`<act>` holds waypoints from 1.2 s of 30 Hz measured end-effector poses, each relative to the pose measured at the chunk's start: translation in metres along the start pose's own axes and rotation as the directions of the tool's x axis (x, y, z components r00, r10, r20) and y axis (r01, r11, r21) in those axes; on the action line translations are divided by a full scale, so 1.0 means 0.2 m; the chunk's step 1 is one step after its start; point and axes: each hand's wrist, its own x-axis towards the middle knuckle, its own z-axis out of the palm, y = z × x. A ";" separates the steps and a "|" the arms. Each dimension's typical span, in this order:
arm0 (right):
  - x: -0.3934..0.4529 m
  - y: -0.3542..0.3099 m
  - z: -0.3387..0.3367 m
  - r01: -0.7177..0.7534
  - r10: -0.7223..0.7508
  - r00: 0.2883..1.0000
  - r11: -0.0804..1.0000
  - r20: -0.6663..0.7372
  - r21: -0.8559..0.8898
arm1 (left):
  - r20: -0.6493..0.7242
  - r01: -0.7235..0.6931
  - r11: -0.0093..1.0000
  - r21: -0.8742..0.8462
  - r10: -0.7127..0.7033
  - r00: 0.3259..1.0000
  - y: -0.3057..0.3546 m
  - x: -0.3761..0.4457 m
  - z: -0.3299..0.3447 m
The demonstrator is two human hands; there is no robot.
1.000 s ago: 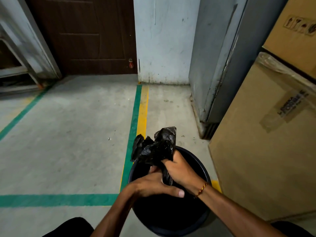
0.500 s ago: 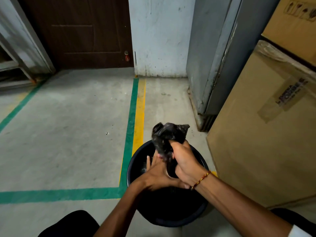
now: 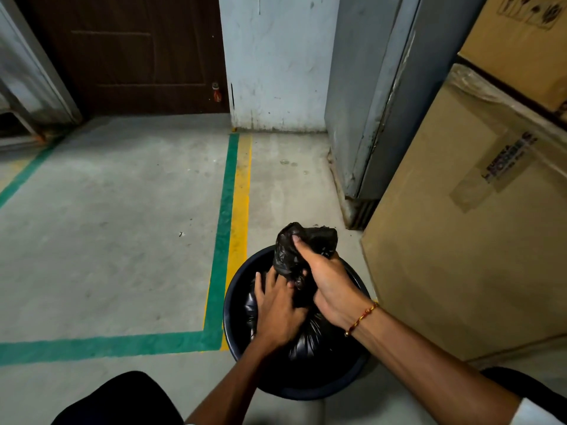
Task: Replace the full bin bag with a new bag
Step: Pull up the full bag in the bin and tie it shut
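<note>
Right hand point(image 3: 329, 280): fist clamped round gathered neck of black bin bag point(image 3: 306, 335), neck rising upright above it. Left hand point(image 3: 277, 311): fingers spread, pressing bag just beside. Bag's bulk directly below, seated inside round bin point(image 3: 236, 338).

Storeroom: taped floor lines point(image 3: 228, 210), stacked cardboard boxes point(image 3: 478, 240).

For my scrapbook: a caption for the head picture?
Right hand grips the black bin bag's gathered neck; left hand rests on it.

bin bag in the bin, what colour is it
Black and glossy: the bin bag shows best in the head view, its gathered neck gripped by the right hand.
</note>
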 end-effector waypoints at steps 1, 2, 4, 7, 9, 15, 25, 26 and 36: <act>0.00 -0.02 -0.01 0.014 -0.014 1.000 1.000 -0.004 -0.004 | -0.028 -0.025 0.999 0.039 0.026 0.999 -0.01 0.00 0.01; 0.00 -0.04 -0.03 0.034 -0.034 0.999 0.999 -0.005 -0.013 | -0.045 -0.037 0.996 0.080 0.041 0.998 -0.01 0.00 0.02; 0.01 -0.07 -0.05 0.080 -0.080 0.997 0.997 0.002 -0.023 | -0.038 -0.049 0.992 0.116 0.053 0.998 0.00 0.00 0.03; 0.01 -0.08 -0.05 0.115 -0.115 0.993 0.993 0.018 -0.029 | -0.015 -0.091 0.987 0.130 0.094 0.995 0.00 0.00 0.03; 0.00 -0.07 -0.04 0.120 -0.118 0.993 0.991 0.021 -0.061 | -0.006 -0.103 0.987 0.121 0.104 0.995 0.00 0.00 0.03; 0.02 -0.11 -0.07 0.147 -0.145 0.986 0.989 0.078 -0.016 | 0.015 -0.089 0.995 0.038 0.089 0.996 0.01 -0.01 0.02; 0.09 -0.34 -0.27 0.587 -0.617 0.774 0.613 0.144 -0.529 | 0.192 0.021 0.970 -0.242 0.027 0.981 0.15 0.09 -0.05; 0.07 -0.36 -0.29 0.611 -0.676 0.702 0.411 0.223 -0.677 | 0.180 -0.008 0.983 -0.183 0.042 0.983 0.13 0.08 -0.05; -0.16 -0.12 -0.26 0.616 -0.027 0.749 -0.337 0.662 -0.712 | 0.318 -0.064 0.995 0.079 0.035 0.947 0.06 0.12 -0.05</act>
